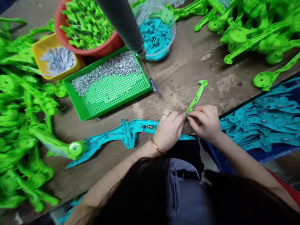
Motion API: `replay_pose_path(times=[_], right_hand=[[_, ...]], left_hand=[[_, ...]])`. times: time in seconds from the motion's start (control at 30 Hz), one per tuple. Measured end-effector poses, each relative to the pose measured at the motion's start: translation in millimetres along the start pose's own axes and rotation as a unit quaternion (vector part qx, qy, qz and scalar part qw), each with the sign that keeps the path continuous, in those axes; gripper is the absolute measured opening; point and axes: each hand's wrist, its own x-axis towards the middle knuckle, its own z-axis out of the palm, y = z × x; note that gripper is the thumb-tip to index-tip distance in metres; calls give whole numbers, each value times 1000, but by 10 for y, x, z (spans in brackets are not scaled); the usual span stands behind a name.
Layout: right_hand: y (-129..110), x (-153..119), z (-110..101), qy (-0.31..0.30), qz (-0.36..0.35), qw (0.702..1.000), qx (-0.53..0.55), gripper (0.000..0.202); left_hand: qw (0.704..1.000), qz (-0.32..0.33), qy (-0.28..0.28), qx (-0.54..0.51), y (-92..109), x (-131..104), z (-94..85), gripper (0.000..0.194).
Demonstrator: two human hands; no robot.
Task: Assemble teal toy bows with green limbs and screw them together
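Note:
Both my left hand (169, 127) and my right hand (205, 122) are closed, fingertips pinched together at the near end of a narrow green plastic arm (197, 94). A thin dark wire runs along that arm to the fingertips; what exactly they pinch is too small to tell. Beneath my left hand lies a long blue bow-shaped plastic shell (112, 129), with thin wires and a small metal spring-like part (150, 127) in it. A green plastic limb with a round end (76, 150) joins or overlaps the shell's left part; I cannot tell which.
A dark powered screwdriver (127, 28) hangs, bit downward, beside a green basket (98, 114) of screws. Behind stand a red bowl (58, 23) of green pieces, a yellow tub (38, 51) and a clear tub (172, 40) of blue pieces. Green parts pile up both sides; blue shells (264, 118) lie right.

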Motion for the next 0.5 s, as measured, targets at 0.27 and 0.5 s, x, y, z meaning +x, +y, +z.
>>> replay_pose_path(times=[0.27,0.5], right_hand=[[-7,36,34,52,4,999,-3,4],[48,56,82,47,-1,998,39,5]], left_hand=[[1000,1,-2,3,1,-21,-7,21],[1000,7,-26,-4,-15,-18,7,21]])
